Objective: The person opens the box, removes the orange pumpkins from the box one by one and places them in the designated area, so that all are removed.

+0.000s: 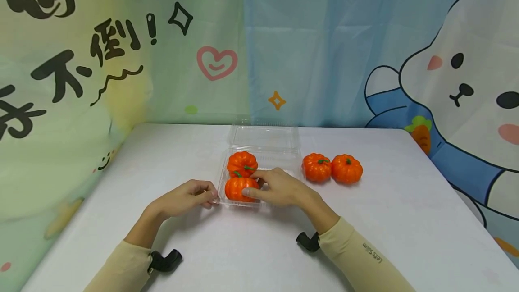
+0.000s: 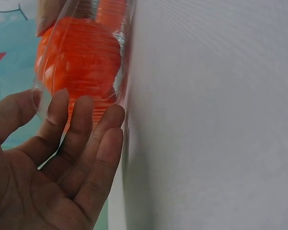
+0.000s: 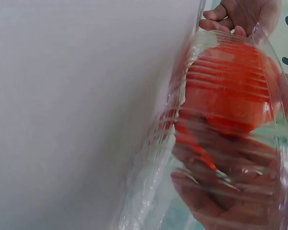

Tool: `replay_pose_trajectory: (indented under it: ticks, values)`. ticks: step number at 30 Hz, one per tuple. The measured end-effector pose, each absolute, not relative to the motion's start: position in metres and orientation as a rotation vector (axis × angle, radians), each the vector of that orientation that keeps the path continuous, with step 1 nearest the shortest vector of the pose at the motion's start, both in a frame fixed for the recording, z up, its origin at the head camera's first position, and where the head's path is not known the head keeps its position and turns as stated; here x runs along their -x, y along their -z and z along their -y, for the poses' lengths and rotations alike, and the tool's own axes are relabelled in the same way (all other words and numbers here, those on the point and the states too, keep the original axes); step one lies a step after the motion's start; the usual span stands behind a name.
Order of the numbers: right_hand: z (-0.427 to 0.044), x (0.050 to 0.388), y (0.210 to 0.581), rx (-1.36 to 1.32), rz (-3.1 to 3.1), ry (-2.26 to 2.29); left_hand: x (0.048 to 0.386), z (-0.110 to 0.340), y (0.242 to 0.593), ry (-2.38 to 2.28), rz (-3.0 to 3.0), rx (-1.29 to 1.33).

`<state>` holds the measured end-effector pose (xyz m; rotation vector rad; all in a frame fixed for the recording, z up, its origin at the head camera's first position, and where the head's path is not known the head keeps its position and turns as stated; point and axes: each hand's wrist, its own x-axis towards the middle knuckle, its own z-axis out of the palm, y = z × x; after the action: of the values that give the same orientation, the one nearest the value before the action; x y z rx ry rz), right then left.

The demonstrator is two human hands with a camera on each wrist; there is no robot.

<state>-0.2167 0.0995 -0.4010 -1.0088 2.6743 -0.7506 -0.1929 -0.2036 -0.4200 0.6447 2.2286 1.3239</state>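
A clear plastic clamshell container [image 1: 222, 179] lies on the table with its lid folded back. Two small orange pumpkins sit in its left part: a rear pumpkin [image 1: 242, 162] and a front pumpkin [image 1: 238, 189], close together. My right hand [image 1: 279, 187] reaches over the container and holds the front pumpkin between thumb and fingers; through the ribbed wall, the right wrist view shows this pumpkin [image 3: 225, 86] and the fingers [image 3: 216, 191]. At the front left corner, my left hand [image 1: 188, 198] pinches the container's rim; in the left wrist view its other fingers [image 2: 103, 153] spread along the outer wall.
Two more orange pumpkins, one [image 1: 316, 167] beside another [image 1: 347, 169], rest on the white table [image 1: 405, 220] right of the container. The raised lid [image 1: 263, 138] lies toward the table's back edge. Behind hangs a printed curtain [image 1: 316, 48].
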Motion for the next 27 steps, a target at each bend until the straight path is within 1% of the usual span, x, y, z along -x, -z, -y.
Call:
replay_pose_trajectory:
  ticks: [5,9,17,27]
  values:
    - [-0.103,0.216,0.397,0.937,-2.661,0.783,0.192,0.204,0.422,-1.331,-2.225,-0.637]
    - [-0.107,0.214,0.392,0.928,-2.627,0.807,0.191,0.206,0.424,-1.341,-2.217,-0.636]
    - [-0.117,0.214,0.385,1.080,-2.468,1.005,0.191,0.212,0.421,-1.339,-2.233,-0.657]
    - [-0.137,0.212,0.383,1.066,-2.424,1.185,0.193,0.209,0.420,-1.328,-2.227,-0.661]
